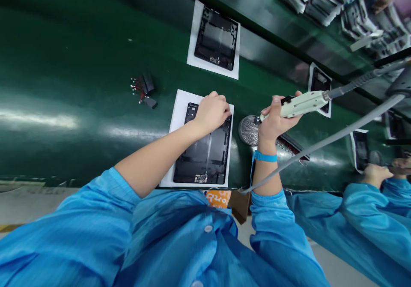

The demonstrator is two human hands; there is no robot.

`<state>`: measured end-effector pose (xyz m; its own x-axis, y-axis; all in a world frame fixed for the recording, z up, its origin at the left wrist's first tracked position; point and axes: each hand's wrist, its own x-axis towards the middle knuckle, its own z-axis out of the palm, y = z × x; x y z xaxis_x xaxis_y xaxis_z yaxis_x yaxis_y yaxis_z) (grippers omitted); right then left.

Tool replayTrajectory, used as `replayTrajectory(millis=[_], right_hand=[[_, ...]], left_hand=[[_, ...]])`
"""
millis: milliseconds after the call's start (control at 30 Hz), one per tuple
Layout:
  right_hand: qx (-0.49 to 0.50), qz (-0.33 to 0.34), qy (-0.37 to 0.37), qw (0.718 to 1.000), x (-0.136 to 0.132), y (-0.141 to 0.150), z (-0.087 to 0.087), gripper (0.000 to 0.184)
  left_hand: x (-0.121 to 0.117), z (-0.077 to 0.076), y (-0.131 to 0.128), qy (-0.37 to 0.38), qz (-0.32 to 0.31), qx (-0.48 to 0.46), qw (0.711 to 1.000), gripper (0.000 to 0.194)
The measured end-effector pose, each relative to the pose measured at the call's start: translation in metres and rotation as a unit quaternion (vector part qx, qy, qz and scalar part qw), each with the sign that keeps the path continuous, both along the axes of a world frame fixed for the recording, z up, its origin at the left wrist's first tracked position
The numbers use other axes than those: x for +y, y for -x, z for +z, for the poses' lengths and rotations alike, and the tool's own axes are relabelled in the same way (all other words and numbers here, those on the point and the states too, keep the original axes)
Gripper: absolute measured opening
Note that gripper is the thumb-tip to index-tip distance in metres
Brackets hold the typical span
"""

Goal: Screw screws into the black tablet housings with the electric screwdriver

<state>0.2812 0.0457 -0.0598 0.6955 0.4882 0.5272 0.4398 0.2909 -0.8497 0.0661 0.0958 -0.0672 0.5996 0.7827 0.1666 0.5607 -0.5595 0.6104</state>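
A dark tablet back housing [205, 152] lies on a white sheet [177, 115] on the green conveyor belt [80, 107] right in front of me. My left hand [212, 111] rests on the housing's far end, fingers curled down onto it. My right hand [275, 118] is closed around a white electric screwdriver [302, 103], its tip pointing left over a round perforated metal dish [248, 130]. A grey cable [337, 135] runs from the tool to the right. A blue wrist strap [265, 156] circles my right wrist.
A second housing on a white sheet [215, 38] lies farther along the belt. Small black parts with red wires [144, 91] sit to the left. More housings [319, 83] lie to the right, where a co-worker's hand [375, 174] and blue sleeve show. Stacked trays [321, 0] fill the far side.
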Motion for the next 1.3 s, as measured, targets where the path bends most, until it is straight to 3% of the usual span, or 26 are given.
replayTrajectory(millis=[300,533,667,833,1000,1133,1300], right_hand=[[0.000,0.012,-0.004,1.000,0.000,0.003,0.003,0.058],[0.007,-0.005,-0.077,0.997,-0.003,0.024,0.043,0.039],[0.022,0.047,-0.073,0.996,0.010,0.050,0.056,0.035],[0.031,0.118,-0.060,0.991,0.017,0.088,0.035,0.041],[0.043,0.130,-0.011,0.991,0.020,0.092,0.012,0.052],[0.010,0.146,-0.055,0.988,0.026,0.087,0.009,0.038],[0.000,0.161,-0.062,0.985,0.025,0.088,0.010,0.039]], left_hand=[[0.004,-0.003,0.005,-0.023,-0.020,0.002,1.000,0.026],[0.015,-0.014,0.004,-0.013,-0.046,-0.037,0.998,0.023],[0.015,-0.013,0.002,0.016,-0.034,-0.035,0.999,0.019],[0.015,-0.012,0.002,0.025,-0.028,-0.046,0.998,0.020],[0.015,-0.014,0.003,0.023,-0.034,-0.076,0.996,0.022],[0.013,-0.009,0.004,0.025,-0.030,-0.057,0.998,0.023],[0.012,-0.004,0.004,0.022,-0.031,-0.050,0.998,0.023]])
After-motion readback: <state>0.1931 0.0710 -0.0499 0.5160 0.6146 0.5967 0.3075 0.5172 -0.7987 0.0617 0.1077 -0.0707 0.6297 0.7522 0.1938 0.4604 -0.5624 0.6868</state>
